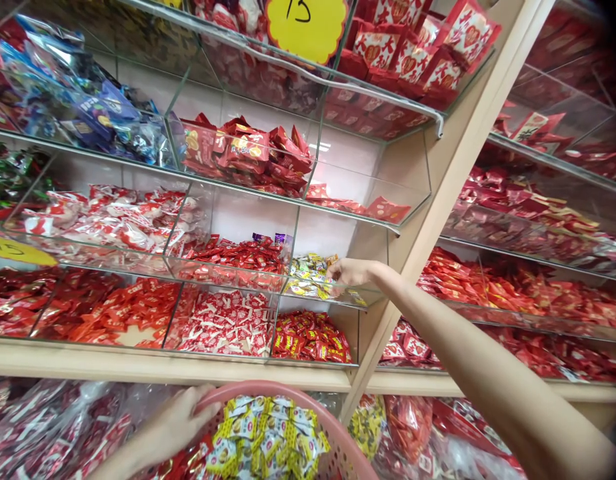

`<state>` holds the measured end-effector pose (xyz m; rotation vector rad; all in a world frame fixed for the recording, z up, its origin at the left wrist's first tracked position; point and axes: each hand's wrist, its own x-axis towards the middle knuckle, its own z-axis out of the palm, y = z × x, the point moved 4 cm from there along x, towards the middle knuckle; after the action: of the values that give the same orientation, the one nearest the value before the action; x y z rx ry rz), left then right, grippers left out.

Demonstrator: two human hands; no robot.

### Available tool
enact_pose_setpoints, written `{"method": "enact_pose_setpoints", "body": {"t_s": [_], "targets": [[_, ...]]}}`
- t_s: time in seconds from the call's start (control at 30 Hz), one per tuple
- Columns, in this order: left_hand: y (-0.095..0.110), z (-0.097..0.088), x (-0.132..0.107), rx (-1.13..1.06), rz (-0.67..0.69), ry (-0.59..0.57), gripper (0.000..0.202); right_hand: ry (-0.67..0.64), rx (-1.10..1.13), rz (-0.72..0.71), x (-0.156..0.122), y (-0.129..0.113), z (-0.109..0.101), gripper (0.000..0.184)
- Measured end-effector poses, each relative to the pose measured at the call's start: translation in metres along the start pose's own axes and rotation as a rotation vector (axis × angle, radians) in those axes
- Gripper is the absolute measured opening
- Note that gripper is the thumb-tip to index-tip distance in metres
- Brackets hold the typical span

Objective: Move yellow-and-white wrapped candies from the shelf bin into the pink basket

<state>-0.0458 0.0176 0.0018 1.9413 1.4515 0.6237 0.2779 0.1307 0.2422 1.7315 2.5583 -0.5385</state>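
Observation:
My left hand [181, 420] grips the rim of a pink plastic basket [351, 427] low in the view, fingers over its edge. Inside lies a heap of yellow-and-white wrapped candies [268, 437], with some red wrappers at the left. My right hand [355, 272] reaches into a clear shelf compartment, its fingers curled down at similar yellow-and-white candies [311, 273]. Whatever is between those fingers is too small and hidden to make out.
Clear dividers [294, 247] and front panels split the shelves into compartments of wrapped sweets. Red-and-yellow candies [311, 337] fill the one below my right hand. A wooden upright [438, 193] stands right of it. Bagged sweets [53, 427] lie under the wooden ledge [153, 363].

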Motion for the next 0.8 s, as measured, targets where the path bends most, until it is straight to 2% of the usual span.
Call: {"method": "enact_pose_setpoints", "body": {"t_s": [0.17,0.27,0.4,0.57,0.7,0.8], "targets": [[-0.003,0.000,0.001,-0.030,0.020,-0.004,0.043,-0.019,-0.048,-0.009,0.004,-0.006,0.009,0.040],[-0.004,0.001,0.001,-0.049,0.015,-0.003,0.047,-0.025,-0.111,-0.004,0.002,-0.007,0.007,0.041],[-0.004,0.001,0.000,0.012,0.000,-0.008,0.045,-0.033,-0.166,0.080,0.000,-0.005,0.004,0.042],[-0.001,0.001,-0.001,0.015,0.011,-0.021,0.045,-0.034,-0.293,0.106,0.003,0.000,0.001,0.037],[0.002,0.002,-0.002,0.008,0.047,-0.035,0.041,-0.041,-0.245,0.085,0.004,0.009,0.004,0.036],[0.005,0.000,-0.002,0.041,0.051,-0.030,0.039,0.011,-0.204,0.039,-0.002,0.009,0.002,0.039]]}}
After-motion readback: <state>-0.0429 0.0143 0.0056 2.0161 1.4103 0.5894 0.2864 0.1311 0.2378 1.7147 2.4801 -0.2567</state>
